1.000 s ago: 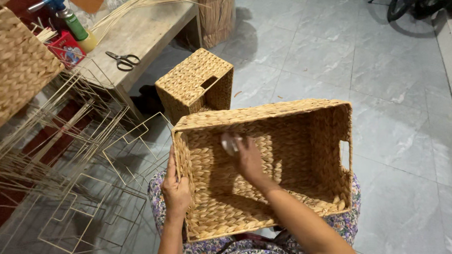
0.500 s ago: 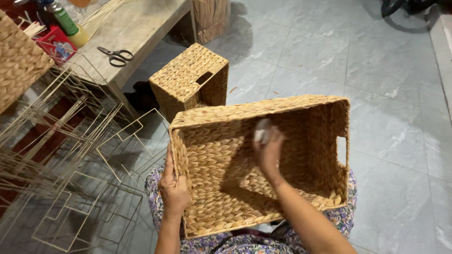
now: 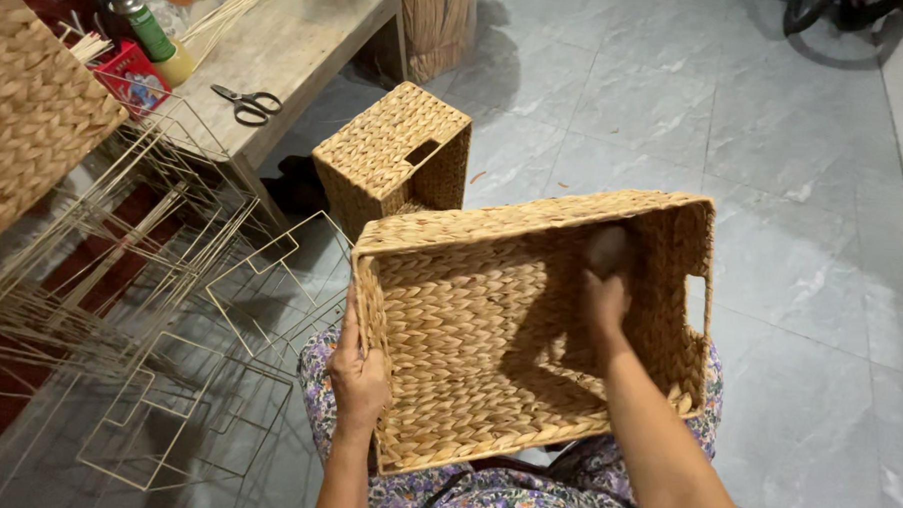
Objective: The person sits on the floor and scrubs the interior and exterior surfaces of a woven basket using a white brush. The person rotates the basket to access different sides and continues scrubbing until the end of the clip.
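Note:
A rectangular woven straw basket [image 3: 469,335] rests on my lap, its opening tilted toward me. My left hand [image 3: 357,376] grips the basket's left wall near the front corner. Inside the basket, my right hand [image 3: 604,294] is closed around a small pale object [image 3: 606,251], blurred, and presses it against the far wall near the right corner. A handle slot [image 3: 695,303] shows in the right wall.
A smaller woven basket [image 3: 395,157] stands on the tiled floor ahead. Several bare wire frames [image 3: 140,303] lie piled at left. A wooden bench [image 3: 279,48] holds scissors [image 3: 245,102], a red box [image 3: 129,77] and a bottle [image 3: 144,23]. Another woven piece [image 3: 26,119] is at far left.
My right hand has slid with the pale object along the basket's far wall from left toward the right corner. The left hand has kept its hold.

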